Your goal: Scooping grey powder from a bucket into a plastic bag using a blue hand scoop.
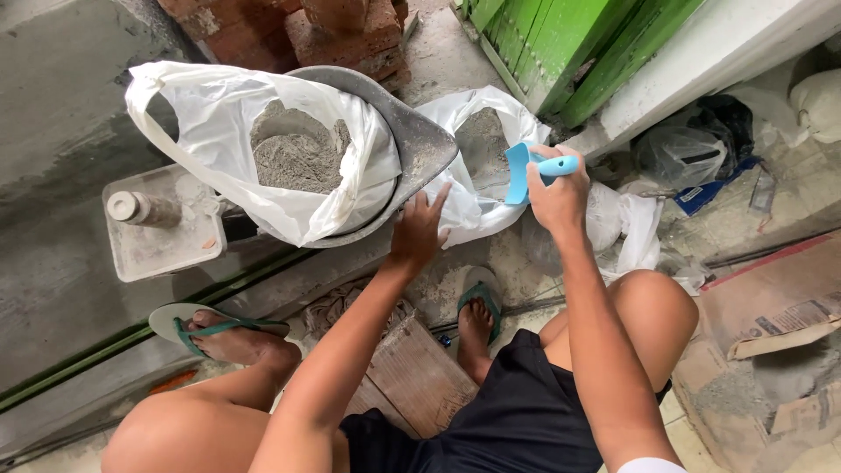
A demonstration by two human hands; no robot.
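So the person is squatting on the floor (491,52) and scooping grey powder, cement by the look of it. The right hand (559,194) is clamped around a blue scoop (524,171), holding it right at the mouth of the smaller white bag (473,175). Just left of that bag, a metal pan (420,140) is carrying a bigger white bag (219,131) that's already about half full of powder. The left hand (419,229) is resting flat, fingers spread, on the pan's rim. Looks like the job is midway, since powder is sitting in both bags.
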